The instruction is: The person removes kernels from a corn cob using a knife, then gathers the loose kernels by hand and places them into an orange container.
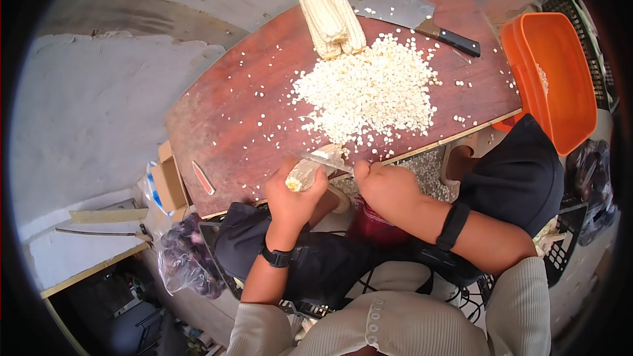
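Note:
My left hand (293,201) is closed around a pale corn cob (304,173) at the near edge of the table. My right hand (389,188) grips a small knife (337,164), its handle hidden in the fist. The thin blade lies across the cob, pointing left toward my left fingers. Just beyond both hands, a wide heap of white corn kernels (369,89) spreads over the reddish-brown tabletop (227,115). Several whole white corn ears (331,21) lie together at the heap's far side.
A cleaver (395,6) with a black handle lies at the back right. An orange plastic tub (570,82) stands right of the table. Near the left corner is a small red-and-white object (203,178). A cardboard box (170,178) and plastic bag (188,257) sit at the left.

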A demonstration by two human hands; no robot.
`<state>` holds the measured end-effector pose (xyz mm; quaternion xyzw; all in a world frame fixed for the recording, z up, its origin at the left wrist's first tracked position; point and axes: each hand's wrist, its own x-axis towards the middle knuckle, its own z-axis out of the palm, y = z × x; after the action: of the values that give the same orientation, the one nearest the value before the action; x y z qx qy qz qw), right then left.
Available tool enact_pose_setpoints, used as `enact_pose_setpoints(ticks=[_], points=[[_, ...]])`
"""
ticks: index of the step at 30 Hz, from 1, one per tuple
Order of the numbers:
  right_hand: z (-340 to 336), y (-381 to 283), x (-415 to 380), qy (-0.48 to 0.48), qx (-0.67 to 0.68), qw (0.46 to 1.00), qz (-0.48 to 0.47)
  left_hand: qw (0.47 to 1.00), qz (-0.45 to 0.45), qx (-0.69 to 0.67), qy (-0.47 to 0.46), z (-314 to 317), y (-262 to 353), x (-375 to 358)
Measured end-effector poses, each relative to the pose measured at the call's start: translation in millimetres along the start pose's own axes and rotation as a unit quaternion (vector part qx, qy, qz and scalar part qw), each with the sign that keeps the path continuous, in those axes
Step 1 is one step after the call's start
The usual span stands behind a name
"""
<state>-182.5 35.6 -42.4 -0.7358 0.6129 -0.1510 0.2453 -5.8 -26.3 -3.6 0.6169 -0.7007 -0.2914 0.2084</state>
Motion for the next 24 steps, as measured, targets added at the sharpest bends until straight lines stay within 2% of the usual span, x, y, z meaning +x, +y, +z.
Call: enact_pose_setpoints(ticks=[5,8,9,10,11,12,16,19,22,24], points=[[3.3,-3.1,12.3,-0.009,0.005,1.000,0.011,1.000,0.016,0.020,0.004,0.5,-5.5,3.2],[11.0,1.4,24.6,-0.018,0.028,0.999,0.021,0.997,0.062,0.043,-0.011,5.9,4.0,-1.0],[24.6,9.8,33.7,-0.015,0.042,0.999,0.028,0.975,0.156,0.155,-0.039,8.3,12.9,-5.3],[31.0,17.2,44.1,-0.011,0.058,0.998,0.036,0.969,0.175,0.169,-0.040,14.6,16.6,-11.1],[33.7,29.7,54.5,-0.087,0.075,0.992,0.051,0.962,0.199,0.181,-0.040,18.9,18.9,-13.5],[30.7,29.2,60.0,-0.091,0.081,0.991,0.054,0.965,0.179,0.189,-0.040,17.4,20.8,-13.0],[26.3,28.6,64.0,-0.127,0.059,0.989,0.058,0.994,0.090,0.060,-0.011,6.3,1.6,-6.3],[23.0,35.8,56.8,-0.085,0.084,0.992,0.035,0.997,0.069,0.014,-0.003,1.5,-4.8,-7.3],[8.6,26.8,51.1,-0.058,0.103,0.990,0.073,0.999,0.002,-0.050,0.016,0.5,-18.2,-7.3],[1.7,21.6,41.4,-0.021,0.095,0.995,0.040,0.996,-0.038,-0.072,0.017,-2.7,-29.0,-6.8]])
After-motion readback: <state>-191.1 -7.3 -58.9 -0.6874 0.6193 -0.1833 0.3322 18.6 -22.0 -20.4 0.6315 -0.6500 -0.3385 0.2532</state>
